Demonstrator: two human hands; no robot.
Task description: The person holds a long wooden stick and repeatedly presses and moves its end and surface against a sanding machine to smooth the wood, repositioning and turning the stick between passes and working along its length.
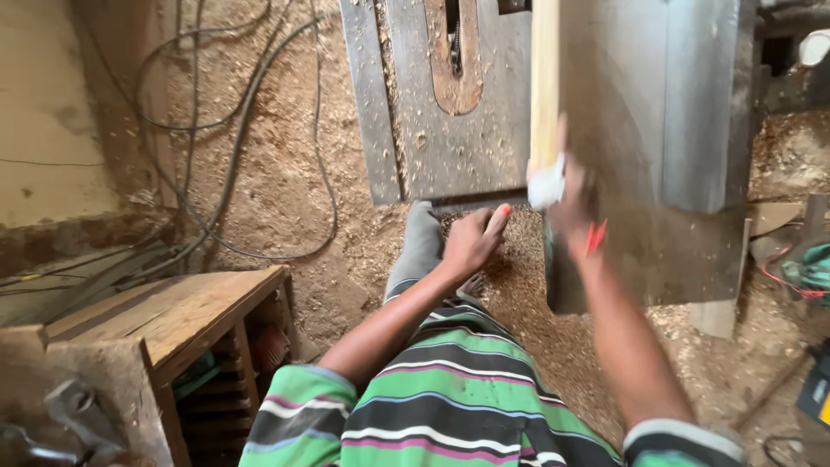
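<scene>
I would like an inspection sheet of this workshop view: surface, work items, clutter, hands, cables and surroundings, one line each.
Surface: grey metal saw table, dusted with sawdust; saw blade sits in its slot.
Work items: pale wooden strip lies lengthwise on the table; wide grey board beside it.
Clutter: thick sawdust on the floor; metal tool on the wooden bench.
Hands: left hand at the table's near edge, holding nothing; right hand, blurred, grips the strip's near end.
Cables: several dark cables loop across the floor, left of the saw.
Surroundings: wall at left; green tool with red wire at right.
</scene>
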